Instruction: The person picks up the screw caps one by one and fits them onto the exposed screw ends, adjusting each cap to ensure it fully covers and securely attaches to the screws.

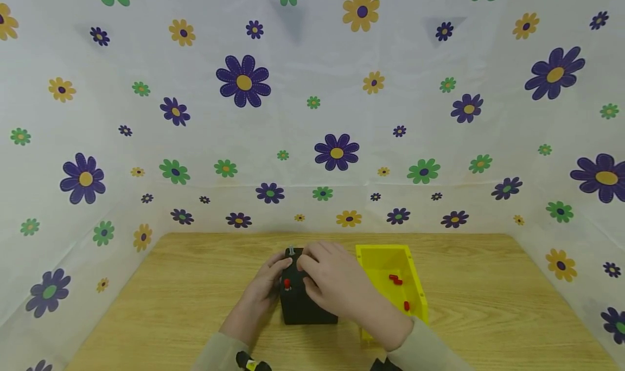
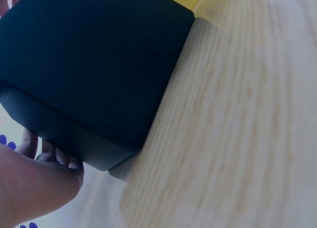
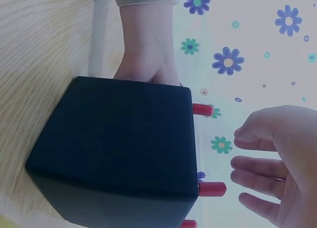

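A black box [image 1: 307,306] stands on the wooden table [image 1: 171,284] in front of me. My left hand [image 1: 270,279] holds its left side, fingers curled over the top edge; the left wrist view shows those fingers [image 2: 49,156] behind the box [image 2: 94,64]. My right hand [image 1: 324,276] hovers over the box's top. In the right wrist view its fingers [image 3: 257,168] are loosely spread and hold nothing, a short way from the red pegs [image 3: 212,189] that stick out of the box [image 3: 119,148]. One red peg [image 1: 287,283] shows between my hands.
A yellow bin [image 1: 415,284] sits right of the box, touching or nearly touching it, with a few loose red pegs [image 1: 395,279] inside. A flower-printed sheet [image 1: 312,116] walls the table at the back and both sides.
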A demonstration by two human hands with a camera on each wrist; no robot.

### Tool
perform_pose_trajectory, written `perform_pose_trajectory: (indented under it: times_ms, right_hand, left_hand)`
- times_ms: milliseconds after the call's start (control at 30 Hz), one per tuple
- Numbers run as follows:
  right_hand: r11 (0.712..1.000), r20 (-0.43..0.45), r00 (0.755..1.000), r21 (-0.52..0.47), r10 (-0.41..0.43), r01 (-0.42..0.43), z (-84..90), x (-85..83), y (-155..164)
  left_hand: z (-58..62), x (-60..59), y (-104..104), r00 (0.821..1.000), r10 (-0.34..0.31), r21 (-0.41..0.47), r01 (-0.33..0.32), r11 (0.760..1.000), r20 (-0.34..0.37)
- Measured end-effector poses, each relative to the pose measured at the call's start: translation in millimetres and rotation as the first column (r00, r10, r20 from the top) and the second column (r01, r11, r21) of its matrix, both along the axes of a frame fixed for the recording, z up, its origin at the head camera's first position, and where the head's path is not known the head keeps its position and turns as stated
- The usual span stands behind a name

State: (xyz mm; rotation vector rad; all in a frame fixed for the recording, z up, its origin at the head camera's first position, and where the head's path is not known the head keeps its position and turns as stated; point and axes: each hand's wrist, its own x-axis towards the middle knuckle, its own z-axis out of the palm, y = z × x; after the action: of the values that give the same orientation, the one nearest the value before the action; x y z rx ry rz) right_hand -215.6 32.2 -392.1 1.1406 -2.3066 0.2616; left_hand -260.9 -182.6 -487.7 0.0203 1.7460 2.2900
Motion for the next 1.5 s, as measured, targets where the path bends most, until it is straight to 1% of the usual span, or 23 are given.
perform_pose_trajectory:
  times_ms: [167,333,500,933,1233,1367,1500]
  right_hand:
    - [1.000,-0.013,1.000,0.003,-0.004,0.004,-0.6,-0.1,3]
    - [1.000,0.005,1.000,0.001,-0.010,0.010,-1.4,-0.9,5]
    - [1.000,0.020,1.000,0.005,-0.020,0.020,-1.7,-1.1,9]
    - [1.000,0.020,0.999,0.009,-0.027,0.027,-3.2,-0.7,13]
    - [0.999,0.008,0.999,0.000,-0.038,0.038,-1.7,-0.5,15]
    - [0.999,-0.004,0.999,0.000,-0.038,0.038,-1.4,-0.4,16]
    - [0.999,0.003,0.999,-0.013,-0.032,0.032,-1.3,0.1,18]
  left_hand:
    - [-0.1,0.5,1,1.000,0.017,-0.002,-0.017,1.000,0.006]
    - [0.3,0.3,2,1.000,0.024,-0.002,-0.024,1.000,0.016]
    - [0.5,0.3,2,1.000,0.020,0.008,-0.020,1.000,0.011]
    - [-1.4,-1.1,1,1.000,0.022,0.001,-0.022,1.000,0.020]
    - [-0.9,-1.2,2,0.998,0.053,-0.012,-0.052,0.999,0.030]
    - [-0.7,-1.0,2,0.998,0.053,-0.011,-0.053,0.999,0.031]
    - [0.2,-0.2,3,0.998,0.056,-0.002,-0.056,0.998,0.039]
